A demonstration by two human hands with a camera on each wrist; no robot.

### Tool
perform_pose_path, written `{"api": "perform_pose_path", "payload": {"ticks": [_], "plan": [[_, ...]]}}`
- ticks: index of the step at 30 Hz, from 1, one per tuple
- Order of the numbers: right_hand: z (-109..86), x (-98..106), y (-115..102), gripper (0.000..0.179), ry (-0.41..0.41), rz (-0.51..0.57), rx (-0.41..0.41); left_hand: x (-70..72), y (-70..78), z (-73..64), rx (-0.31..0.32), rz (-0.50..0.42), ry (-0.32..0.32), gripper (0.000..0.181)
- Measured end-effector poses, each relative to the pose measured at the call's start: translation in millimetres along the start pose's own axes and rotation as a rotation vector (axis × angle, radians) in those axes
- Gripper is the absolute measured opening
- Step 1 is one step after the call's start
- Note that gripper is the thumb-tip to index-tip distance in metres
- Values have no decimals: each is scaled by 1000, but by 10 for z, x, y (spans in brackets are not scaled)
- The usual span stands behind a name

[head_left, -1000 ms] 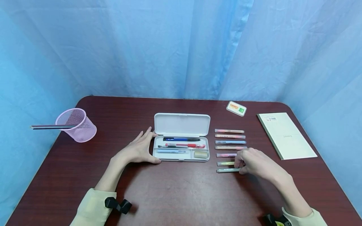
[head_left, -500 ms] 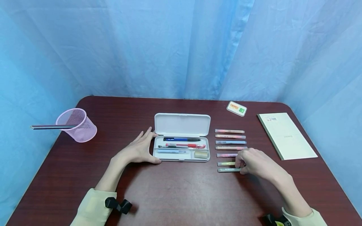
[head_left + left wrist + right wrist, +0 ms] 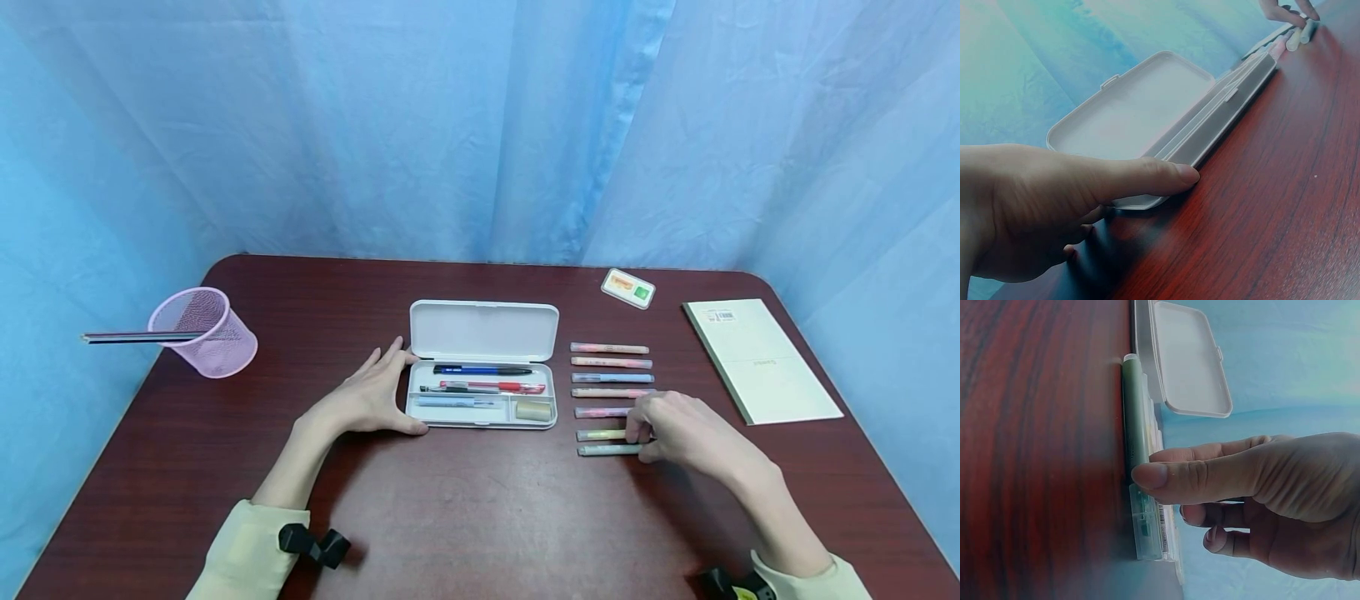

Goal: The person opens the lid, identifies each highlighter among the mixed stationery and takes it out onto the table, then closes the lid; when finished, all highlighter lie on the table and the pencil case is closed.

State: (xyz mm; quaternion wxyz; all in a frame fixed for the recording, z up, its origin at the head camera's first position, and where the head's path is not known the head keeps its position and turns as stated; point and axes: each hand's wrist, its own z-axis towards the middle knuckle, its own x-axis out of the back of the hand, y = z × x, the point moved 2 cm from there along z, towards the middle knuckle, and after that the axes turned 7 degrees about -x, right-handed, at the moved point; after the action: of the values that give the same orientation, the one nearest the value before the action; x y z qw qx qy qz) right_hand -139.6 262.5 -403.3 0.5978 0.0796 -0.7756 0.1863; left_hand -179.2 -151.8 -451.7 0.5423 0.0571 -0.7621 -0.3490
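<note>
My left hand (image 3: pixel 367 393) is spread at the left end of a white pencil case (image 3: pixel 483 331), its straight thumb (image 3: pixel 1166 176) against the front corner and a finger near the hinge corner. The lid stands back. Inside lie a blue pen (image 3: pixel 480 370), a red pen (image 3: pixel 517 387), a light-blue pen (image 3: pixel 450 402) and a beige block (image 3: pixel 532 411). My right hand (image 3: pixel 693 433) pinches a grey-green marker (image 3: pixel 1136 419) with a clear cap between thumb and forefinger, at the front of a row of markers. A yellow-green marker (image 3: pixel 598 435) lies just behind it, partly hidden by the fingers.
Several pastel markers, among them a blue one (image 3: pixel 612 378), lie parallel right of the case. A pale notebook (image 3: pixel 765 367) lies farther right. At the back is a small white packet (image 3: pixel 628 288). A pink mesh cup (image 3: pixel 225 346) holding pencils (image 3: pixel 120 337) leans at the left edge.
The grey-green marker has shifted slightly right and away from me, along with my right hand. My left hand and the pencil case have stayed in place.
</note>
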Motion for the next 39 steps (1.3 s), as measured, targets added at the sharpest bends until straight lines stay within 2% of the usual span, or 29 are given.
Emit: {"api": "perform_pose_path", "payload": {"ticks": [16,23,26,31,35,39], "plan": [[1,39,52,26,35,41,-3,5,17,-6,-8,5,1,100],[32,46,27,20,155,54,54,14,27,-11,-9,1,0,99],[109,37,-103,16,213,57,81,14,23,-15,-5,-1,0,98],[325,30,-490,25,258,120,146,7,17,-7,-2,-1,1,98],[533,6,-833,32,262,165,223,3,14,-2,-5,6,5,98],[679,-31,-1115,36,229,188,270,4,19,2,-16,15,10,98]]}}
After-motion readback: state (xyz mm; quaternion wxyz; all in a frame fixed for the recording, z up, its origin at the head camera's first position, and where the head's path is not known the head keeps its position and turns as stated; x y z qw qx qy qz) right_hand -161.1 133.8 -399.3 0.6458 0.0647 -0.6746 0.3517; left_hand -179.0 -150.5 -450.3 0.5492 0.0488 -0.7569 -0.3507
